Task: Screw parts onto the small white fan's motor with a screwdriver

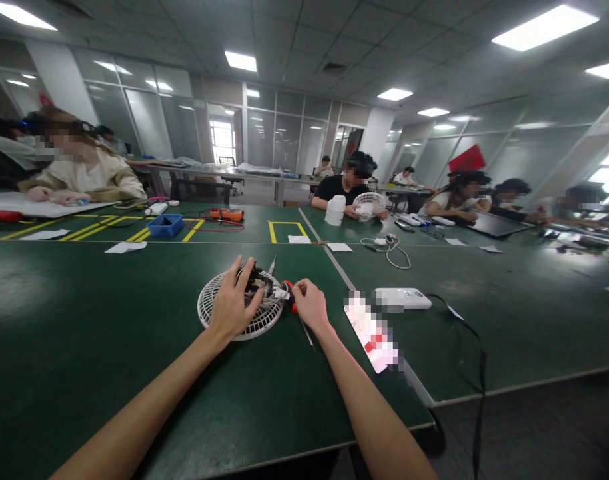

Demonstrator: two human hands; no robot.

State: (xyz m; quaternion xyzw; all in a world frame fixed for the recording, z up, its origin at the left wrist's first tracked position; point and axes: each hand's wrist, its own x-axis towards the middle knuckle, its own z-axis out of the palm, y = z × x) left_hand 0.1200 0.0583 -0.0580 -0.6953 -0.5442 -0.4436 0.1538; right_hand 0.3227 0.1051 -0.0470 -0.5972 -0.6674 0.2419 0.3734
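A round white fan grille (208, 301) lies on the green table in front of me, with a cluster of black parts and wires (258, 283) on top. Across its left side rests my left hand (233, 300), fingers spread, the thumb against the wires. My right hand (308, 301) is closed in a pinch at the grille's right edge, beside a white connector-like piece (280, 293); what its fingertips hold is hidden. Under and beside those fingers shows an orange-and-black handle (293, 307), and a thin metal shaft (308, 335) sticks out below. Behind the grille lies a slim pointed tool (273, 265).
To the right lie a phone (369, 330), partly blurred, and a white power bank (403, 299) with a black strap. Farther off are a blue bin (165, 225), an orange meter (225, 214) and a white cable (392, 250). Across the table a person holds another fan (369, 205).
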